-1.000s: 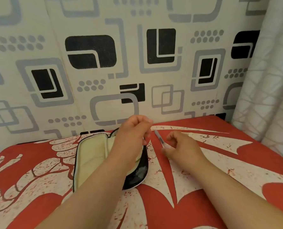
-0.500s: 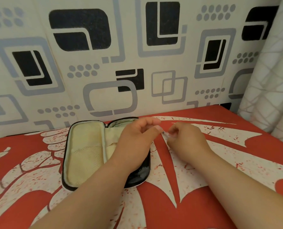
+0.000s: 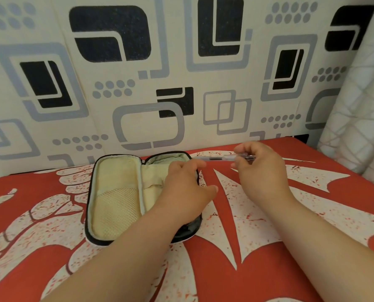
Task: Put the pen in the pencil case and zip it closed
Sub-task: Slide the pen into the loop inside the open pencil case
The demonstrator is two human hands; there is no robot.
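Note:
The black pencil case (image 3: 114, 199) lies open on the red and white cloth, its cream lining and mesh pocket facing up. My left hand (image 3: 186, 188) rests on the case's right half with fingers spread, covering much of it. My right hand (image 3: 262, 171) hovers just right of the case and pinches a clear pen (image 3: 218, 158) by one end. The pen lies level, pointing left toward the case's top right corner.
The red and white patterned surface (image 3: 269, 225) stretches across the foreground. A patterned cushioned wall (image 3: 181, 73) rises right behind the case. A pale curtain (image 3: 360, 105) hangs at the far right.
My right hand has lifted the pen and turned it level, tip toward the case. My left hand has lowered onto the case's right half. The view has moved closer.

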